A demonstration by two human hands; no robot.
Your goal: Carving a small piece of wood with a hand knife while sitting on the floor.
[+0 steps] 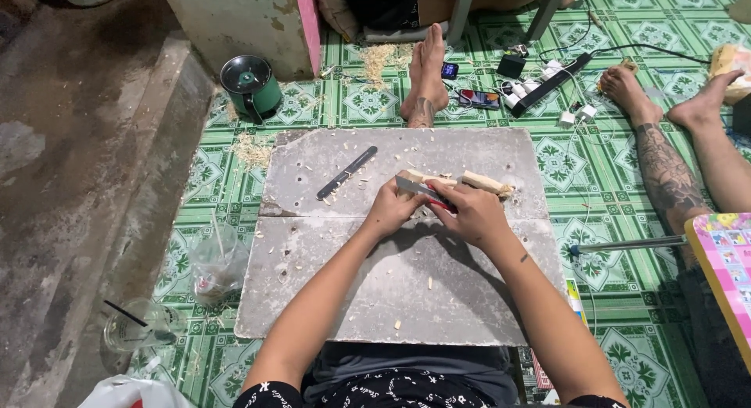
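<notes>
head view | left hand [389,208] is gripping the pale carved wooden stick [477,183] lying on the grey board desk [391,291] | right hand [472,212] is clenching a red-handled knife [426,194], blade against the stick | dark flat file [346,172] is lying apart, left of the hands

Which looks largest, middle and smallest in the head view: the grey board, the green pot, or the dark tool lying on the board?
1. Grey board, by far the largest.
2. Green pot.
3. Dark tool, long but thin.
The pot lies farther from the camera, so its true size may be understated.
</notes>
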